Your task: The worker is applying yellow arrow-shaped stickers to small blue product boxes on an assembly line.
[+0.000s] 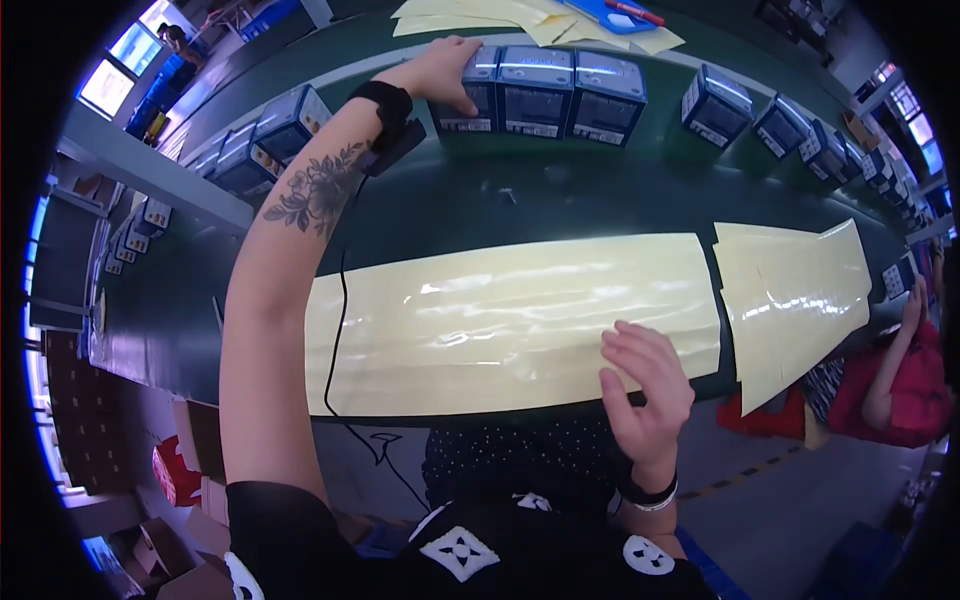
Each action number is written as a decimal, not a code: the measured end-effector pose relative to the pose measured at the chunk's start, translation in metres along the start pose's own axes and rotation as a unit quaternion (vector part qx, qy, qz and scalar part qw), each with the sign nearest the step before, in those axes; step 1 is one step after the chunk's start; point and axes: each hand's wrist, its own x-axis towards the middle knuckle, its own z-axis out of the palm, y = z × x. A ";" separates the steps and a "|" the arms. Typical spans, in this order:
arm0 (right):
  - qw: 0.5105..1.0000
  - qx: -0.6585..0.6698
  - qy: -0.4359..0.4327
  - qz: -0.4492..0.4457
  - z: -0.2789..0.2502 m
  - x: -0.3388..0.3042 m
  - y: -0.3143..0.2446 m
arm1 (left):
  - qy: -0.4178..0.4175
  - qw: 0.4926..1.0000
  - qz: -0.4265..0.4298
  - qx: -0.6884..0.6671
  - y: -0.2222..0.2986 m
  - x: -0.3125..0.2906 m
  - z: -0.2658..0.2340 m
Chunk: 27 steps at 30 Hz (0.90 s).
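Note:
At the far side of the green table, my left hand (440,76) grips the leftmost blue box (478,103) of a row of three, thumb on its front and fingers at its top. Directly beside it stand a middle blue box (536,95) and a right-hand blue box (608,100), all shiny as if film-wrapped. My right hand (650,398) holds nothing; its fingers are spread over the right part of a glossy pale-yellow sheet (500,310). This sheet lies along the table's near side. My left forearm passes over the sheet's left end.
More blue boxes (716,108) trail off right, and others (285,125) stand left. A second stack of yellow sheets (795,300) lies right. Yellow sheets with a blue tray (615,15) and red pen lie beyond. A black cable (340,320) crosses the sheet. A co-worker (890,380) sits right.

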 end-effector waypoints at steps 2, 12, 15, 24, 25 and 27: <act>0.993 -0.062 -0.093 0.033 -0.008 -0.005 0.017 | 0.005 1.000 0.004 -0.012 0.008 -0.003 0.015; 0.949 -0.116 -0.292 -0.018 0.035 -0.019 0.026 | -0.060 0.991 0.098 -0.070 0.175 -0.234 0.027; 0.954 -0.110 -0.280 -0.011 0.038 -0.023 0.025 | 0.002 0.985 0.000 -0.171 0.205 -0.284 0.062; 0.967 -0.080 -0.242 -0.017 0.033 -0.023 0.035 | 0.178 0.953 -0.045 -0.239 0.223 -0.286 0.088; 0.967 -0.081 -0.240 -0.015 0.032 -0.024 0.035 | 0.179 0.947 -0.064 -0.260 0.225 -0.286 0.088; 0.968 -0.080 -0.236 -0.012 0.030 -0.025 0.036 | 0.179 0.931 -0.101 -0.301 0.228 -0.284 0.085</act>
